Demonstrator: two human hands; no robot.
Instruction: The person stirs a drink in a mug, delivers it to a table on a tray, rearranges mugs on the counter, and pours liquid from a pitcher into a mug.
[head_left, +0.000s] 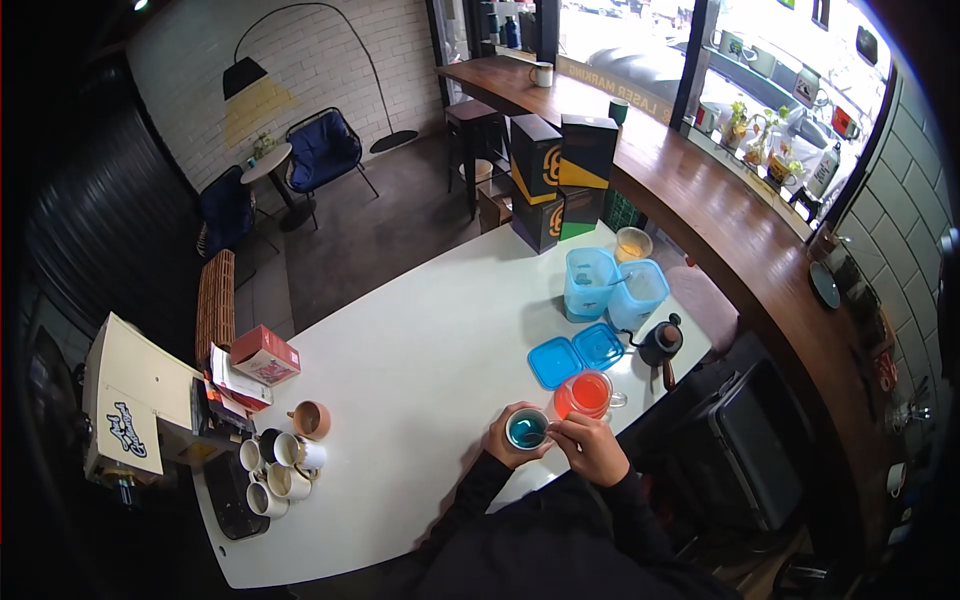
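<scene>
Taking the cup as the clock's centre and 12 as the far side of the view, the cup (526, 429) of blue liquid sits at the near side of the worktop (420, 330); whether its base rests there or is held just above, I cannot tell. The left hand (503, 443) grasps it from about 8 o'clock. The right hand (592, 450), at 4 o'clock, pinches a thin stirrer (548, 432), probably a spoon, that reaches into the cup.

The step looks like stirring. To do it well, hold the cup level and steady with the left fingers, and turn the stirrer from the wrist in small, slow circles, below the rim. The glass jug (588, 395) of red liquid stands just beside at 2 o'clock, so wide strokes risk a knock from the right knuckles. Drain the stirrer over the cup before lifting it away, since drips could land on the blue lid (555, 362) at 1 o'clock. The black gooseneck kettle (661, 343), farther out at 2 o'clock, leaves ample room.
</scene>
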